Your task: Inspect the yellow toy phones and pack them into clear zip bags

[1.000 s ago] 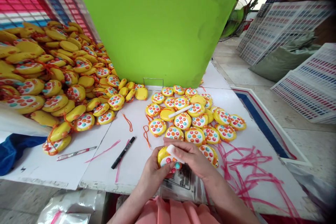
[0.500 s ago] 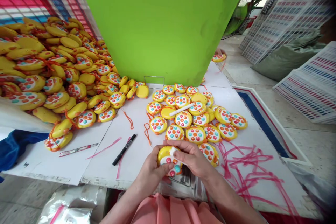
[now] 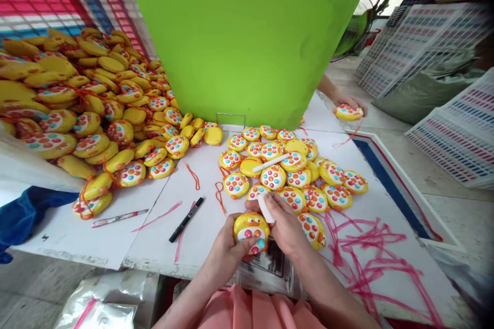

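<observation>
My left hand (image 3: 227, 247) is closed round a yellow duck-shaped toy (image 3: 251, 230) with coloured buttons, held face up near the front edge of the white table (image 3: 165, 236). My right hand (image 3: 283, 223) pinches a small white stick (image 3: 265, 208) just above and right of the toy's top. Just behind my hands lies a group of several like toys (image 3: 293, 175), with another white stick (image 3: 270, 163) resting on them.
A big heap of yellow toys (image 3: 77, 103) fills the left. A black marker (image 3: 187, 219) and a pen (image 3: 119, 217) lie on the table. A green panel (image 3: 247, 36) stands behind. Another person's hand (image 3: 349, 105) holds a toy at the far right edge. Stacked trays (image 3: 451, 128) stand right.
My right hand has lifted the white stick off the toy's face to just above its top edge. Another person's hand with a toy has come into view at the far right.
</observation>
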Available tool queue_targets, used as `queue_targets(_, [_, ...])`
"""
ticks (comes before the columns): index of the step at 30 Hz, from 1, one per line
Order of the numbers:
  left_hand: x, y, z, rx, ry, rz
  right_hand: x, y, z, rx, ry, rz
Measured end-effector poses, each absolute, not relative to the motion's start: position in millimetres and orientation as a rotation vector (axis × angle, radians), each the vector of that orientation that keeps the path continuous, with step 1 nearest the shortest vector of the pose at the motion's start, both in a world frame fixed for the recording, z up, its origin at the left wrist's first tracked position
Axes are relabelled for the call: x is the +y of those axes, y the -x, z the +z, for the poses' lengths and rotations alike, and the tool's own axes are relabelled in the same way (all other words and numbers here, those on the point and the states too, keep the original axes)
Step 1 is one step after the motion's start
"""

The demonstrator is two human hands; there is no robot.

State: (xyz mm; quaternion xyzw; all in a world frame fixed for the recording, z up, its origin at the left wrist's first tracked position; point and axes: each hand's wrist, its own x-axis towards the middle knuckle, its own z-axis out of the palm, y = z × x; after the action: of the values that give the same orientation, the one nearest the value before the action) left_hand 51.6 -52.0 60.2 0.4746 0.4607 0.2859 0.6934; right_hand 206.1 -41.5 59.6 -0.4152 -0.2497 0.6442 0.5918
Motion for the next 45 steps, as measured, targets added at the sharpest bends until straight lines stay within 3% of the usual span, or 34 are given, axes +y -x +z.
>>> queue_targets(7, [-54.4, -49.3, 54.5, 0.977, -1.012, 0.696, -36.4, -212.6, 57.4, -0.616, 1.025, 1.410])
queue_targets(12, [-39.7, -27.4, 57.2, 1.016, -0.925, 0.738, -37.8, -227.3, 48.3, -1.112, 1.323, 1.177])
queue_targets(22, [-9.2, 76.4, 66.7, 1.272, -0.763, 1.235, -45.2, -227.5, 30.7, -1.737, 1.606, 0.674])
queue_targets(33, [-13.3, 112.7, 57.2, 1.420, -0.748, 1.313, -29.6, -210.2, 41.8, -1.993, 1.509, 0.368])
queue_targets(41, [-29.3, 143.1, 61.2, 1.413, -0.644, 1.431, -12.2, -147.2, 62.9, -2.375, 1.203, 0.471])
queue_targets(45, [-42.2, 167.2, 59.8, 1.409, -0.473, 1.723, 2.2, -115.5, 59.9, -2.574, 0.994, 0.472])
